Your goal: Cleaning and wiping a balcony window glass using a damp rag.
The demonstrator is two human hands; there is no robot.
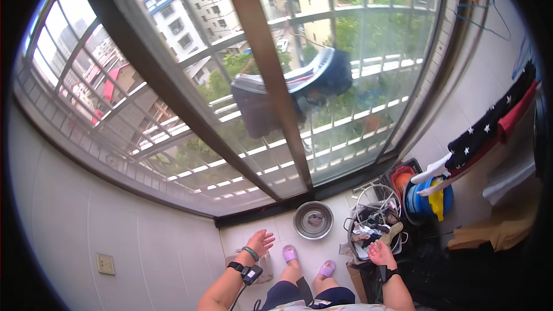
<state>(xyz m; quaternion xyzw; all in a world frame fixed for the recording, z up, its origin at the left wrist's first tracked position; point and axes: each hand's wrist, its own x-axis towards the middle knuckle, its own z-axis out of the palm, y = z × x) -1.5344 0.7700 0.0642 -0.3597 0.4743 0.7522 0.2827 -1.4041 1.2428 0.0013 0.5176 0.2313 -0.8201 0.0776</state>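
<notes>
My left hand [261, 242] is held in the air with fingers apart and nothing in it, left of a round metal basin [298, 226]. A small crumpled dark cloth [314, 219] lies in the basin. My right hand [382, 254] hovers at the near edge of a basket [347, 224] heaped with socks and small clothes. Its fingers look loosely spread, with nothing visible between them. A tan sock [393, 234] lies on the heap just beyond that hand. Over the basket's far side rests a round wire frame [377, 203].
Right of the basket stand a blue bucket [412, 200] with a yellow cloth [436, 200] and a red container [403, 177]. Clothes, including a black star-print garment [487, 124], hang at the right. A barred window [276, 80] rises ahead. A cardboard piece [356, 279] stands beside my legs.
</notes>
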